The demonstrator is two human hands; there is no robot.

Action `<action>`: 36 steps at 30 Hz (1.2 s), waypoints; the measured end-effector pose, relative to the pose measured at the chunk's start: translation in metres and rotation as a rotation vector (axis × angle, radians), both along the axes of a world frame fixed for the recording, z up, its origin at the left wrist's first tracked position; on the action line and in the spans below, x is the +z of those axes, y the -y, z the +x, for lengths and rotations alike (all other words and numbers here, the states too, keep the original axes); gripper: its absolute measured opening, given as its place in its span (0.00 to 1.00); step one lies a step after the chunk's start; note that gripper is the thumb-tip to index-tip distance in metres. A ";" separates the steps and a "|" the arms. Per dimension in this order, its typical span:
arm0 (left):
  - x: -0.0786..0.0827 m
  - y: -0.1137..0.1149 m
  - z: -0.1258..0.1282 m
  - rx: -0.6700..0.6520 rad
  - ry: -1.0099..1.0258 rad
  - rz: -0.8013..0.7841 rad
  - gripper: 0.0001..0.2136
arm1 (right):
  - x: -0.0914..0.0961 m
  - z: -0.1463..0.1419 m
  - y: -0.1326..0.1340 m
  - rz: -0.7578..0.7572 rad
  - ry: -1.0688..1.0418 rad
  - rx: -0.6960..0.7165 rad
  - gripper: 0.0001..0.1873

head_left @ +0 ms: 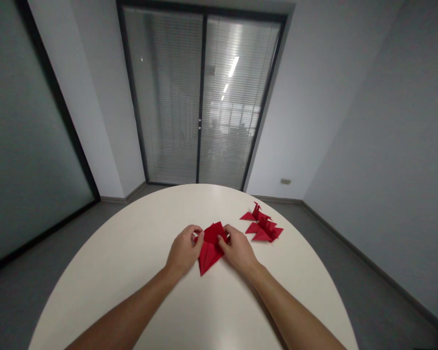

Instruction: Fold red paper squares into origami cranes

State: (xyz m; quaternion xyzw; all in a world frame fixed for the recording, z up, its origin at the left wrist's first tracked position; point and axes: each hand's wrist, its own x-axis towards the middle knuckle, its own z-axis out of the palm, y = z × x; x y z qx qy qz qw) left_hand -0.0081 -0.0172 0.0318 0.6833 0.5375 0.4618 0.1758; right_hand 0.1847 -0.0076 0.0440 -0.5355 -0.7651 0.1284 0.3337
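- A round, cream-white table (pixel 131 253) is carrying everything.
- The bare left hand (pixel 184 249) is pinching the left side of a red, kite-shaped folded paper (pixel 209 253).
- The bare right hand (pixel 240 249) is pinching its right side.
- The folded paper is pointing its tip away from the surface's far edge.
- Red, bird-shaped folded-paper figures (pixel 265 230) are sitting near the far right edge.

Pale walls (pixel 321 97) flank blind-covered glass doors (pixel 171 107) above grey floor (pixel 368 311)

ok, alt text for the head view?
A person's left grip and right grip hold folded red paper at a round pale table. Red paper figures lie beyond the right grip; dark-framed glass panels with blinds stand behind.
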 end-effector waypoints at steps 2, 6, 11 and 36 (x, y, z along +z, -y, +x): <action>0.000 0.001 0.000 -0.045 0.082 -0.032 0.09 | -0.001 0.001 -0.001 -0.012 0.003 -0.028 0.03; -0.009 -0.004 -0.002 -0.103 0.146 -0.058 0.09 | -0.003 0.003 -0.003 -0.056 -0.022 -0.051 0.04; -0.019 -0.010 -0.003 -0.159 0.150 -0.077 0.09 | -0.005 0.004 -0.004 -0.104 -0.130 -0.016 0.12; -0.004 0.015 0.002 -0.421 -0.453 0.062 0.17 | -0.015 0.015 -0.021 -0.184 -0.333 -0.034 0.18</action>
